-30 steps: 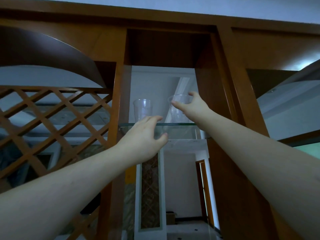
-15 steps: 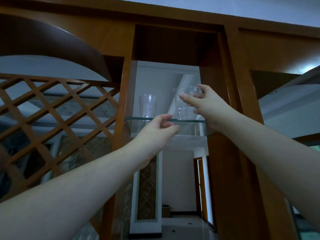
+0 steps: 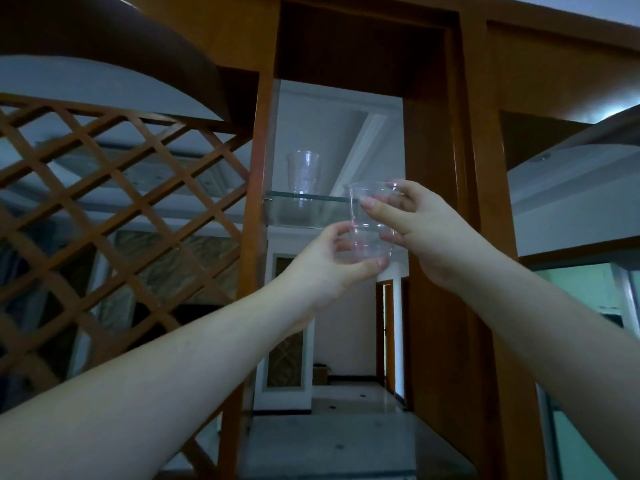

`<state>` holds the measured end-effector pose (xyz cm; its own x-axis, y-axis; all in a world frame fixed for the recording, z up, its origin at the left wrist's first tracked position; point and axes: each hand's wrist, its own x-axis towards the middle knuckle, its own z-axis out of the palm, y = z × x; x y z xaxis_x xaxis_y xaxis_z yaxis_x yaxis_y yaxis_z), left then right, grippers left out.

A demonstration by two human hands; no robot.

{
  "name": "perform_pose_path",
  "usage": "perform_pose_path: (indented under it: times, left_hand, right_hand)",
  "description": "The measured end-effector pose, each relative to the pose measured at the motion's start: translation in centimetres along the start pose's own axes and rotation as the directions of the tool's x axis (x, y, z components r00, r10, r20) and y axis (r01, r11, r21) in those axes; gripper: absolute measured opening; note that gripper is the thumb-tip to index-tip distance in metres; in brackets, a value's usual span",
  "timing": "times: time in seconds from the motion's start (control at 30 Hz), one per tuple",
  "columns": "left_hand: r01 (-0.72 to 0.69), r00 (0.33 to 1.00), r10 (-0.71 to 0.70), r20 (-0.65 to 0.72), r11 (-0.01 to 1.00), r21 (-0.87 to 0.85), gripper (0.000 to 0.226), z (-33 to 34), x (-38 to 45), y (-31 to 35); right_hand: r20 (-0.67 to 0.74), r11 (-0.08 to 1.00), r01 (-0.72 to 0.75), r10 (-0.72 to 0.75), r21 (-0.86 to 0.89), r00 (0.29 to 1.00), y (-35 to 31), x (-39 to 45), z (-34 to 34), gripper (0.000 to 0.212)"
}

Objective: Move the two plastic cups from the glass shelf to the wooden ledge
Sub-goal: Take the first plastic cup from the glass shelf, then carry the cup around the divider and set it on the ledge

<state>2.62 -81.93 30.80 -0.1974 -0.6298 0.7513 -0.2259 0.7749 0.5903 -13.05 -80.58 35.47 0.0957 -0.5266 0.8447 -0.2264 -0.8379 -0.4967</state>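
One clear plastic cup (image 3: 367, 216) is off the glass shelf (image 3: 304, 196), held in the air just in front of its right end. My right hand (image 3: 419, 223) pinches the cup near its rim with thumb and fingers. My left hand (image 3: 332, 265) curls round the cup's base from below. The second clear plastic cup (image 3: 303, 173) stands upright on the left part of the glass shelf, untouched. No wooden ledge can be picked out in this view.
The shelf sits in a narrow opening between two wooden posts (image 3: 254, 202) of a room divider. A diagonal wooden lattice (image 3: 104, 209) fills the left side. Through the opening a tiled floor and a far doorway (image 3: 386, 334) show.
My right hand lifted the right cup off the glass shelf and brought it down and towards me. My left hand rose from the shelf edge and took hold of the cup's base.
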Motion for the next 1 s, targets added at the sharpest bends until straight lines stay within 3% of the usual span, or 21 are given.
perform_pose_path:
  times: [0.13, 0.27, 0.43, 0.53, 0.73, 1.0]
  left_hand:
    - [0.042, 0.999, -0.037, 0.032, 0.983, -0.177, 0.088, 0.0, -1.9, -1.1]
    - [0.082, 0.997, -0.079, 0.023, 0.983, -0.166, 0.084, 0.0, -3.6, -2.6]
    - [0.148, 0.988, -0.135, 0.075, 0.969, -0.198, 0.054, 0.2, -7.4, -4.5]
    - [0.224, 0.972, -0.205, 0.113, 0.953, -0.204, 0.057, 0.9, -10.4, -6.4]
    - [0.331, 0.935, -0.293, 0.199, 0.924, -0.193, 0.06, 2.1, -16.8, -9.9]
    - [0.456, 0.873, -0.401, 0.276, 0.872, -0.176, 0.062, 4.4, -23.4, -12.4]
  right_hand:
    - [-0.007, 1.0, -0.024, 0.024, 0.009, 1.0, 0.2, -2.3, 1.0, 0.081]
    - [0.017, 0.996, -0.072, 0.071, 0.052, 0.997, 0.6, -5.1, 1.7, 0.091]
    - [0.016, 0.983, -0.162, 0.162, 0.083, 0.987, 2.2, -9.2, 3.0, 0.095]
    - [0.049, 0.975, -0.221, 0.22, 0.027, 0.974, 3.1, -12.5, 3.8, 0.095]
    - [0.024, 0.937, -0.342, 0.344, -0.067, 0.939, 5.4, -19.1, 5.0, 0.077]
    - [0.08, 0.869, -0.494, 0.492, 0.007, 0.867, 7.5, -26.2, 5.0, 0.079]
